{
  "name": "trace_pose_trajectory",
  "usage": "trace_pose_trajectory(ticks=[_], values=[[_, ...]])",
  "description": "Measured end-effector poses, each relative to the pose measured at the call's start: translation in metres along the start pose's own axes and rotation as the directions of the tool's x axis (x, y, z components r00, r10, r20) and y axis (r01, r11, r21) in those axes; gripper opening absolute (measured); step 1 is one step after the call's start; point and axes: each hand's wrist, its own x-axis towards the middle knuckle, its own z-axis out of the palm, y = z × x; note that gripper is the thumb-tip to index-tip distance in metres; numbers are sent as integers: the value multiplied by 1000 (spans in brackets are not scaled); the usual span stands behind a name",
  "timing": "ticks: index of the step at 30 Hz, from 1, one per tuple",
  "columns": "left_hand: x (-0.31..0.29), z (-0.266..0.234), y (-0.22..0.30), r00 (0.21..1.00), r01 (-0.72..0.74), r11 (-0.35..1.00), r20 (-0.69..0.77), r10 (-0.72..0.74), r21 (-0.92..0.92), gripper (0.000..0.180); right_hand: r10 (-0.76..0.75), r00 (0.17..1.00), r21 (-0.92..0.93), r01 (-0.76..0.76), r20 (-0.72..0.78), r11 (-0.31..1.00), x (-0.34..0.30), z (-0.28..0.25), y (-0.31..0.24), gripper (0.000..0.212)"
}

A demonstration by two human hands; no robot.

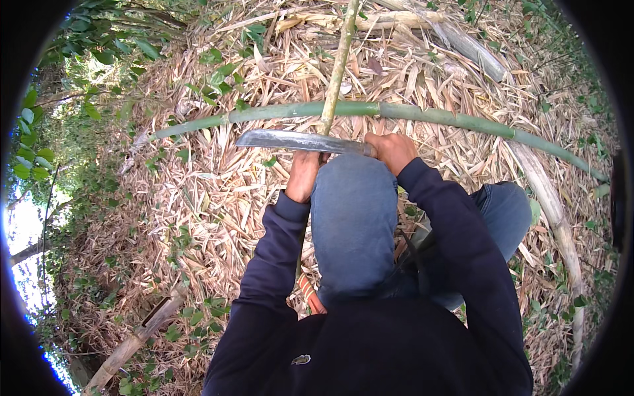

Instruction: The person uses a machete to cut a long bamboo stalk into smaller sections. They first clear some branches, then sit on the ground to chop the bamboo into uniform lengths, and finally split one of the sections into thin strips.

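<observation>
My right hand (394, 152) is closed around the handle of a machete (290, 140). Its grey blade points left, lying level across the far side of my raised knee. A thin, mottled yellow-green pole (342, 56) runs from the far edge toward me and passes beneath the blade. My left hand (304, 177) is closed around this pole just on the near side of the blade; the blade and my knee partly hide its fingers. Beyond the machete, a long green bamboo stalk (429, 113) lies crosswise, and the pole crosses over it.
Dry bamboo leaves (205, 191) cover the ground. Old dry stalks (551, 198) lie to the right, with more weathered pieces (469, 49) at the far side. A broken stalk (135, 343) rests at the near left. Green leafy plants (86, 39) grow along the left. An orange striped strap (309, 294) shows beside my thigh.
</observation>
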Motion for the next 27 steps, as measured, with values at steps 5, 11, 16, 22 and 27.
trace_pose_trajectory(ticks=[5,11,16,22,27], values=[[-5,-2,-8,975,-221,913,47,218,343,30,-9,1000,11,9,0,1000,-4,3,0,14],[-16,8,0,997,-37,999,-71,39,34,31,-17,999,-51,15,-39,999,-4,0,-1,11],[-30,-2,-6,999,33,985,-34,-40,-171,34,-103,985,-79,93,-137,993,-4,14,4,8],[-44,-13,-16,970,-196,957,-102,221,213,26,-118,984,-60,111,-135,992,-10,14,4,20],[-31,-7,2,1000,13,981,-26,-18,-193,19,61,996,-104,-54,66,993,-5,4,-5,34]])
